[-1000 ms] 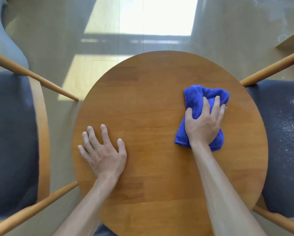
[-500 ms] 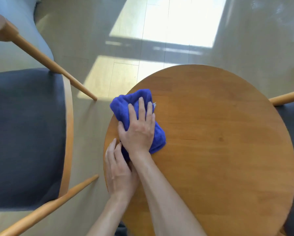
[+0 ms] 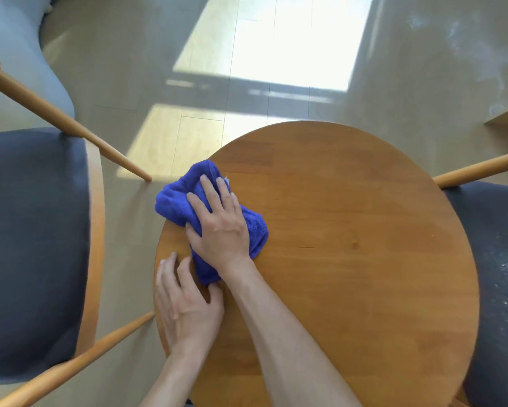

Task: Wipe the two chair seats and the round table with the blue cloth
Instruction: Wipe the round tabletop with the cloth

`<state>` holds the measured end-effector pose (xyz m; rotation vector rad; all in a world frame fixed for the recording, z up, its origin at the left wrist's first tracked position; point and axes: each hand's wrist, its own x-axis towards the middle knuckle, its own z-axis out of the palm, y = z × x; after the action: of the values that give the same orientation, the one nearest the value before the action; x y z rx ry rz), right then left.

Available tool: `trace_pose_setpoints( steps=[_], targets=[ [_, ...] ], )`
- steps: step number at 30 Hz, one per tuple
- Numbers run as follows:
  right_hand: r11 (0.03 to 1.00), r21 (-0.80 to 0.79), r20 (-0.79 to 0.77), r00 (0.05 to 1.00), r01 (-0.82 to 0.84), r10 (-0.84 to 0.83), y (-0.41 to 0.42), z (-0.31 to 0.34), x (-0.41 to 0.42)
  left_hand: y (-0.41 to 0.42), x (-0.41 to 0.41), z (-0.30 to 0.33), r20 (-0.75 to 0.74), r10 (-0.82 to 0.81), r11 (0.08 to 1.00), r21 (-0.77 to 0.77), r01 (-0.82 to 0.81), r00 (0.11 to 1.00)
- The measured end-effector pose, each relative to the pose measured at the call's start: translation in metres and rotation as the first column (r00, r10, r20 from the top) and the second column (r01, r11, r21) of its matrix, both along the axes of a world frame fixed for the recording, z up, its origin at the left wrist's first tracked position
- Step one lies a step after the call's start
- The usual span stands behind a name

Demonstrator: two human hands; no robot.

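on the round table (image 3: pixel 349 230), right hand (image 3: pixel 220 224) fingers flat on blue cloth (image 3: pixel 173 201), left hand (image 3: pixel 185 309) fingers flat on wood

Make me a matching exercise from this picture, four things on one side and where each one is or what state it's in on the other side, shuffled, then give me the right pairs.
Things:
1. blue cloth
2. left hand
3. right hand
4. right chair seat

States or places:
A. flat on the bare wood near the table's left edge
B. speckled with white dust
C. bunched up at the left side of the round table
D. pressing down on top of the cloth

Pairs: 1-C, 2-A, 3-D, 4-B
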<state>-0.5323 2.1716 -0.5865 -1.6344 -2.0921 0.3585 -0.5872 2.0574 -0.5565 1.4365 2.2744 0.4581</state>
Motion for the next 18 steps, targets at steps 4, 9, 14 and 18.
trace_pose_setpoints(
  steps=[4,9,14,18],
  targets=[
    [0.998,0.003,-0.01,0.998,0.069,-0.069,0.018,0.0,0.033,0.008,0.011,0.002,-0.087,-0.077,0.997,0.017,0.079,0.993],
    [0.985,-0.006,0.019,0.985,0.171,-0.171,0.037,-0.001,0.09,0.02,0.036,0.004,-0.093,-0.131,0.991,0.013,0.133,0.987],
    [0.958,-0.007,0.032,0.957,0.287,-0.287,0.052,0.001,0.15,0.027,0.061,0.002,-0.107,-0.177,0.984,-0.017,0.177,0.978],
    [0.933,-0.03,0.051,0.932,0.36,-0.358,0.054,0.003,0.198,0.034,0.077,-0.001,-0.121,-0.199,0.98,-0.026,0.198,0.972]
  ],
)
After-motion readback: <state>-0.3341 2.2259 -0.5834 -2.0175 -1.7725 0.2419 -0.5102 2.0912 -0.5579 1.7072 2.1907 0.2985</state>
